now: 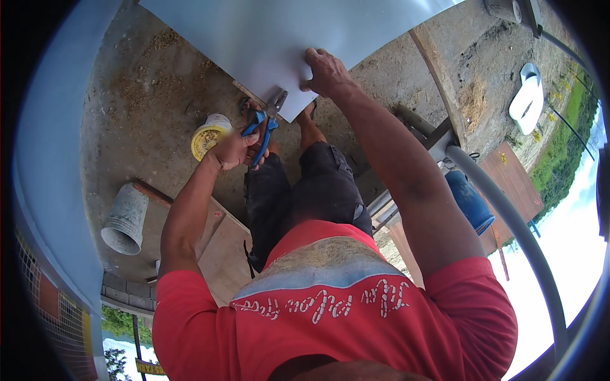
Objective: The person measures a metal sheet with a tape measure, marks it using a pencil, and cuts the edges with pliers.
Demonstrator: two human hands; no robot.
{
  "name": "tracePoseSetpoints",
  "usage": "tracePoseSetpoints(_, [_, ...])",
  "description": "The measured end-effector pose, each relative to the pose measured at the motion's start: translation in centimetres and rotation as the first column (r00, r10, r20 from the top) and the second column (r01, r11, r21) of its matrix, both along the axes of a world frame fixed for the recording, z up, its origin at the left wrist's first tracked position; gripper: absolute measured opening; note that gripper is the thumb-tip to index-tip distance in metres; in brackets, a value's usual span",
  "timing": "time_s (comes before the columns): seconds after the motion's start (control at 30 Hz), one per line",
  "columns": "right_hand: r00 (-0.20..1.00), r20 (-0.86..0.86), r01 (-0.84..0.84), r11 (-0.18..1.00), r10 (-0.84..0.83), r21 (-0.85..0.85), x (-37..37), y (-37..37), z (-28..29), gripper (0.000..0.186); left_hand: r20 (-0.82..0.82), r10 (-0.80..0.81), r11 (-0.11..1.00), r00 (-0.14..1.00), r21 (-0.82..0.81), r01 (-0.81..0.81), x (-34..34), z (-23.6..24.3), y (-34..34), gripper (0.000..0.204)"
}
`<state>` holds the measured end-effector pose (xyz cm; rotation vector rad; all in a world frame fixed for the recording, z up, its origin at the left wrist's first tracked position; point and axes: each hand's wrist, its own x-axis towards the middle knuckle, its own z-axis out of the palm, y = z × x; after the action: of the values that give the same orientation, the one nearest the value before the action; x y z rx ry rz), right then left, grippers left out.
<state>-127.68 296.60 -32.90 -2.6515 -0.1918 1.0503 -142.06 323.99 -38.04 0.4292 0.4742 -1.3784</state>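
Stretching away from the person's knees, a smooth pale grey sheet point(254, 38) points its near corner back toward the body, raised in front of the feet. Blue-handled pliers point(274, 109) stand at that corner, their metal head over the sheet's left edge; whether they bite into it cannot be told. The left hand point(232, 149) is closed around the pliers, whose two handles are spread apart. The right hand point(329, 75) lies on top of the sheet near its right edge, palm down, with thumb and fingers held apart.

Just left of the left hand, a small white bucket point(218, 120) with a yellow rim sits on the dirty concrete floor point(159, 76). Farther left, a larger whitish bucket point(130, 216) is tilted, its mouth toward the person. Beneath the arms come the person's dark shorts point(330, 190) and red shirt point(375, 317). Right of the sheet, a wooden strip point(438, 76) runs across the ground, and beyond it lies a white oblong object point(527, 101). Nearer the right forearm, a blue container point(470, 200) shows beside a curved grey pipe point(508, 190).
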Motion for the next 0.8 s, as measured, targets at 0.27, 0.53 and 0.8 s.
tracePoseSetpoints(0.27, [1.000,-0.023,-0.019,1.000,0.018,-0.023,0.5,0.7,0.0,0.065,0.046,-0.035,0.993,0.998,0.115,0.030,0.0,0.9,0.4,0.023])
tracePoseSetpoints(0.53, [0.996,-0.085,0.039,0.999,-0.040,-0.022,0.8,0.2,0.4,0.065,0.127,0.099,0.981,0.987,-0.179,-0.075,4.6,15.3,0.2,0.028])
tracePoseSetpoints(0.8, [0.986,0.035,0.165,0.986,-0.166,0.004,-1.7,-1.6,0.6,0.067,0.439,0.375,0.702,0.817,0.442,-0.559,3.3,6.5,4.7,0.035])
